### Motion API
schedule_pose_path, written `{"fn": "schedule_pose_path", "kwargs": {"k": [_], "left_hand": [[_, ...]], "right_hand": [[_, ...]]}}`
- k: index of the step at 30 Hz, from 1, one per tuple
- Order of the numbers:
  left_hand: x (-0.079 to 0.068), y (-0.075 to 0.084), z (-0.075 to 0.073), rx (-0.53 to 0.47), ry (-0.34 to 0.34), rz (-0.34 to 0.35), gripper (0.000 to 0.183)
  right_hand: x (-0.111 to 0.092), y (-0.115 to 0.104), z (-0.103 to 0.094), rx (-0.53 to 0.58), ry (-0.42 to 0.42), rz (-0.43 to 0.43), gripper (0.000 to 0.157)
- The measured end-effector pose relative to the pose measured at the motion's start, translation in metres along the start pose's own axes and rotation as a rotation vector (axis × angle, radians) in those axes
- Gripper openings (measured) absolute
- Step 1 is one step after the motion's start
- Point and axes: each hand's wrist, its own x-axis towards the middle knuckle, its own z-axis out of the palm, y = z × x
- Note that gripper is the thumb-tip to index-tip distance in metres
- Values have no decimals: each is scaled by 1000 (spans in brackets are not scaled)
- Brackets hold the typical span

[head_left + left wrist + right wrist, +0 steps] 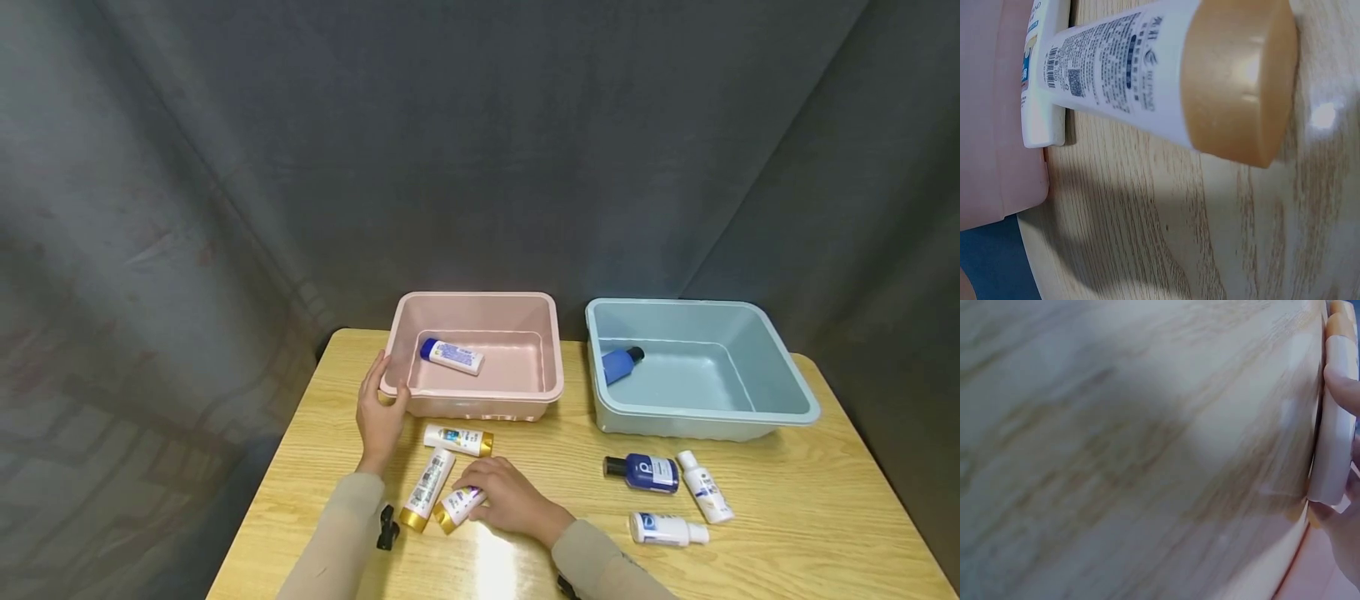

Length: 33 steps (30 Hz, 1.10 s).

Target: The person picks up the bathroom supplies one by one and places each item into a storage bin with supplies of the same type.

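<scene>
My right hand [508, 497] grips a white tube with a gold cap [459, 505], low over the wooden table. In the right wrist view the thumb and fingers lie on either side of that tube [1335, 425]. My left hand [380, 421] rests against the near left corner of the pink bin [480, 406], fingers fairly straight along its side and thumb at the front. Between the hands lie a second gold-capped tube [429, 487], label up, and a third tube [455, 439] crosswise by the bin. Inside the pink bin is a white tube with a blue cap [453, 357].
A light blue bin [705, 423] stands to the right, holding a blue bottle with a black cap [619, 365]. Before it lie a dark blue bottle [651, 472] and two white bottles, one slanted [705, 487], one flat [666, 529]. Grey curtain [480, 150] hangs behind the table.
</scene>
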Motion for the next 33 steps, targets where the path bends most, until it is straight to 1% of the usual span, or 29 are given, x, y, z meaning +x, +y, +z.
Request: {"fn": "schedule_pose_path", "kwargs": {"k": [11,16,20,25,30,33], "left_hand": [[0,0,1,-26,-11,-29,50],[1,2,-1,-44,-28,-77,50],[1,3,-4,-52,-32,-124,49],[2,3,-5,-54,-40,-162,49],[4,3,-4,-45,-35,-181,49],[4,4,-4,-51,-39,-184,49]], "right_hand": [[0,1,-2,5,8,1,44],[-2,3,-5,27,5,11,44],[-3,2,-10,38,21,8,44],[-5,0,-15,34,23,13,41],[-9,-1,-20,1,9,-34,41],[-12,-6,-23,-2,-8,-68,42]]}}
